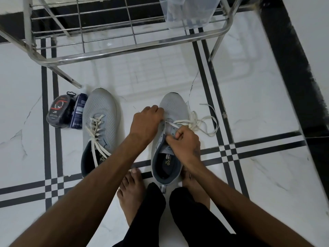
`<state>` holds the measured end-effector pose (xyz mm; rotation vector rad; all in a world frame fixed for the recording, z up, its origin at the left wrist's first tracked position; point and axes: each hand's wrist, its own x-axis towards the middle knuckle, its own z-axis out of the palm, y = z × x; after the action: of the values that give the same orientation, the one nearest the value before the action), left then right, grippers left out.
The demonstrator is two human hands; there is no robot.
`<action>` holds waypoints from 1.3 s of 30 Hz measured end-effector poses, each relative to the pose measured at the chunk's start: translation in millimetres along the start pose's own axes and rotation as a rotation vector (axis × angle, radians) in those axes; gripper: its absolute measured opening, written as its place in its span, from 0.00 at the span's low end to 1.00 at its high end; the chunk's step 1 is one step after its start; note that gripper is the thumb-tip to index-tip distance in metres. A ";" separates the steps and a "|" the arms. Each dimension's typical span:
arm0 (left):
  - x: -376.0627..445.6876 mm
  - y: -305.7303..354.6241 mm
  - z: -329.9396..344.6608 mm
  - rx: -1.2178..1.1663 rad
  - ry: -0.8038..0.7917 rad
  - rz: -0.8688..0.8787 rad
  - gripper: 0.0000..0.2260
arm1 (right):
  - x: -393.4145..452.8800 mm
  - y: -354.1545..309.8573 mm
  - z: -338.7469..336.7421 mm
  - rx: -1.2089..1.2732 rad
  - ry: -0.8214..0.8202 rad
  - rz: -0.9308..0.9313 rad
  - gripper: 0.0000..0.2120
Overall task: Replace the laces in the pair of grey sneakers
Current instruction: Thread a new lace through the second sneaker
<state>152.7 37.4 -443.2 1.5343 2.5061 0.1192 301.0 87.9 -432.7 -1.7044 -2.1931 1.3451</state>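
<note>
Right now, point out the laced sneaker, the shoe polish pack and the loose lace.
laced sneaker (101, 111), head view, on its grey mesh toe.
shoe polish pack (59, 111), head view, on its front label.
loose lace (211, 130), head view, on its floor loop.

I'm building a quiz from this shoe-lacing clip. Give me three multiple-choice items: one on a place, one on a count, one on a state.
1. Where do the packaged items lie?
A. Left of the laced sneaker
B. Inside a sneaker
C. On the rack

2. How many grey sneakers are on the floor?
A. One
B. Two
C. Three

3. What state is the sneaker under the hands in?
A. Fully laced
B. Mostly unlaced, lace trailing right
C. No lace near it

Key: 1 A, beside the laced sneaker. 2 B, that one plus the right sneaker. 3 B, the white lace pools beside it while the right hand pinches at the eyelets and the left hand steadies it.
</note>
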 end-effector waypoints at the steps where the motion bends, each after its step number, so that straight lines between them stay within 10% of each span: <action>1: -0.3 -2.3 -2.6 -0.038 0.009 -0.027 0.06 | 0.8 -2.6 2.9 0.008 0.003 0.023 0.10; 7: -15.4 -55.6 -41.7 -0.449 0.367 -0.564 0.05 | 0.1 -2.2 5.6 0.056 0.007 0.039 0.07; 13: -43.8 -119.9 -80.0 -0.296 0.487 -0.909 0.08 | -1.3 0.6 7.9 0.006 -0.039 -0.025 0.08; 17: -27.8 -76.8 -74.6 -0.123 0.384 -0.475 0.22 | -2.5 0.5 9.8 -0.008 -0.017 -0.061 0.09; 21: -11.2 -1.6 -34.3 -0.119 -0.076 -0.012 0.16 | -3.2 -1.3 9.4 -0.027 -0.007 -0.068 0.11; 28: -15.4 -19.0 -27.1 -0.168 -0.048 -0.074 0.02 | -4.4 -1.8 10.6 -0.040 -0.020 -0.055 0.08; 35: -36.5 -102.0 -66.1 -0.156 0.269 -0.644 0.04 | -5.4 -0.9 11.7 -0.019 -0.022 -0.050 0.06; 39: -38.4 -79.9 -61.6 -0.011 0.233 -0.448 0.15 | -5.8 -1.2 12.7 -0.018 -0.015 -0.051 0.07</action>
<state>86.9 -31.0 -391.9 0.9659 2.9554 0.2539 295.8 75.7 -437.1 -1.6379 -2.2473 1.3356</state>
